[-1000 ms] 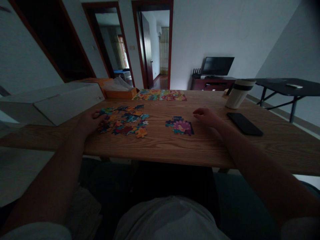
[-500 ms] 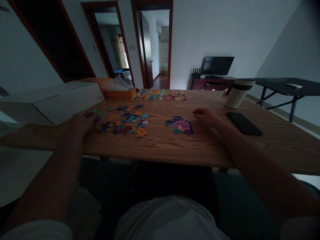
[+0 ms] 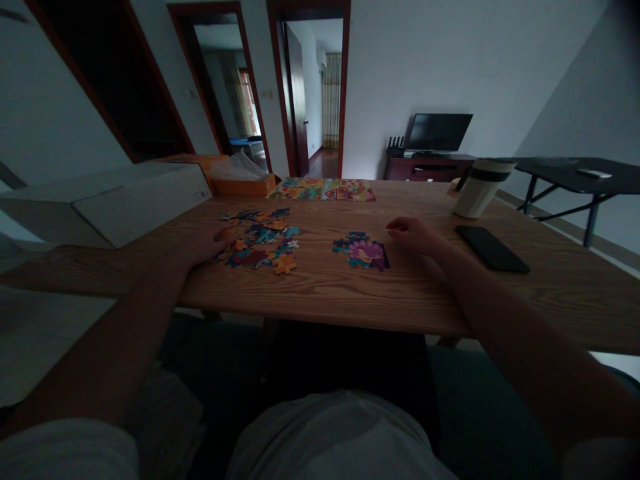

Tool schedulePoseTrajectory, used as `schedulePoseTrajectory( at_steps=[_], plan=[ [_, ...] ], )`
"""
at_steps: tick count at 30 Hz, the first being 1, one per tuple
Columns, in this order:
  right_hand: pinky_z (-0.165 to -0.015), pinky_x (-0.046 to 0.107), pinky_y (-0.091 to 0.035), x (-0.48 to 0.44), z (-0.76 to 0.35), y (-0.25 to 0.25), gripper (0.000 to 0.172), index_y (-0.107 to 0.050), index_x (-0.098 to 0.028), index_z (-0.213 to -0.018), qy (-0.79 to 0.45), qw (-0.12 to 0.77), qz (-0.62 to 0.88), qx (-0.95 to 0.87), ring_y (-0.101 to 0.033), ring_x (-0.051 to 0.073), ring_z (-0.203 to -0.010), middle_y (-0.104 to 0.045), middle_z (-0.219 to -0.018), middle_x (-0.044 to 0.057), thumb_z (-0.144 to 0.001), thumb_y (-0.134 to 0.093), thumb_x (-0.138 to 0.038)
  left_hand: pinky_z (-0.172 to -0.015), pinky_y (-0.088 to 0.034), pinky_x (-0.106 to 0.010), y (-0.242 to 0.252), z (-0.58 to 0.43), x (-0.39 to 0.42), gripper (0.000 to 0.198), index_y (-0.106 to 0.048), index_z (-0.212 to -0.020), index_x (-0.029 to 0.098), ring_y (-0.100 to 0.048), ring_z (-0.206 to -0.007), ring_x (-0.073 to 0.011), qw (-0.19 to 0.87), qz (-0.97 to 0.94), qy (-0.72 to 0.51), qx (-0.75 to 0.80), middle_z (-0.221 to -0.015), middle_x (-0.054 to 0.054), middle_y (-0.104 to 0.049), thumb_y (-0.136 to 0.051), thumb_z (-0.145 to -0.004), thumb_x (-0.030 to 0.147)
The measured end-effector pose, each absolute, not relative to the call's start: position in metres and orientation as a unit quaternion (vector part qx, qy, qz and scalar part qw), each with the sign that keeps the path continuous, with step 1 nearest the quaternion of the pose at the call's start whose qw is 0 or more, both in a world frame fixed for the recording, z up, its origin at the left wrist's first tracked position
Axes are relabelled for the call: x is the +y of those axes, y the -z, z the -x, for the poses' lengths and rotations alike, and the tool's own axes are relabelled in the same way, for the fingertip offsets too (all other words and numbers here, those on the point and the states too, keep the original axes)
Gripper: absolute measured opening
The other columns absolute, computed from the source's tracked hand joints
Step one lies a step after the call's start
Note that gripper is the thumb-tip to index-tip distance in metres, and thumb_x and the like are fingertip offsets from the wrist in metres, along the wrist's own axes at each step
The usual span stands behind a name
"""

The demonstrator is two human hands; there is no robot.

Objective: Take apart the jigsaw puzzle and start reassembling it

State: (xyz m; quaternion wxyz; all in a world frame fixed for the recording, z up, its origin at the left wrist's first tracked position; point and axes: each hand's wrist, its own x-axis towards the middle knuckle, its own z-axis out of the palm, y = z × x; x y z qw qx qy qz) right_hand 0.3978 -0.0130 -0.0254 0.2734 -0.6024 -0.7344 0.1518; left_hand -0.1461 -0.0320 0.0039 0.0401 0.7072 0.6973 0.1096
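Observation:
My left hand (image 3: 204, 243) lies over the left edge of a heap of loose jigsaw puzzle pieces (image 3: 263, 235). Its fingers are curled in among the pieces, and what they hold, if anything, is hidden in the dim light. To the right is a small joined section of puzzle (image 3: 367, 253) with a purple, fan-tailed bird on it. Just beyond that section's right side, my right hand (image 3: 411, 235) rests on the table, its thumb and forefinger slightly apart and nothing visible between them.
Along the table's (image 3: 310, 293) far edge lies a colourful picture sheet (image 3: 323, 189). An orange box (image 3: 245, 187) with clear plastic and a white carton (image 3: 145, 203) stand at left. A dark phone (image 3: 491, 248) and a pale tumbler (image 3: 480, 190) are at right.
My left hand has moved right, from beside the heap onto its left edge, covering pieces there. The right hand and the joined section have stayed put. The view has shifted slightly.

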Motion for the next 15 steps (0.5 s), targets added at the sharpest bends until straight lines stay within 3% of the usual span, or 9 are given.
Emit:
schedulePoseTrajectory(
  at_steps=[8,15],
  plan=[
    [-0.090,0.039,-0.056,-0.015,-0.398,0.025,0.017,-0.076,-0.017,-0.104,-0.156,0.270,0.598,-0.738,-0.072,0.026,-0.096,-0.077,-0.106,0.014,-0.093,-0.065,-0.022,-0.096,-0.045,-0.035,-0.002,0.150,-0.029,0.069,-0.050,-0.149,0.014,-0.060,-0.112,-0.0266,0.067,-0.687,-0.109,0.716,-0.133,-0.015,-0.064,-0.056,-0.095,0.056],
    [-0.090,0.039,-0.056,-0.012,-0.398,0.027,0.017,-0.076,-0.017,-0.104,-0.160,0.274,0.600,-0.735,-0.072,0.025,-0.094,-0.077,-0.107,0.014,-0.093,-0.064,-0.023,-0.089,-0.047,-0.030,-0.011,0.136,-0.044,0.071,-0.053,-0.146,0.015,-0.058,-0.107,-0.0234,0.021,-0.675,-0.175,0.716,-0.129,-0.012,-0.062,-0.070,-0.087,0.049]
  ],
)
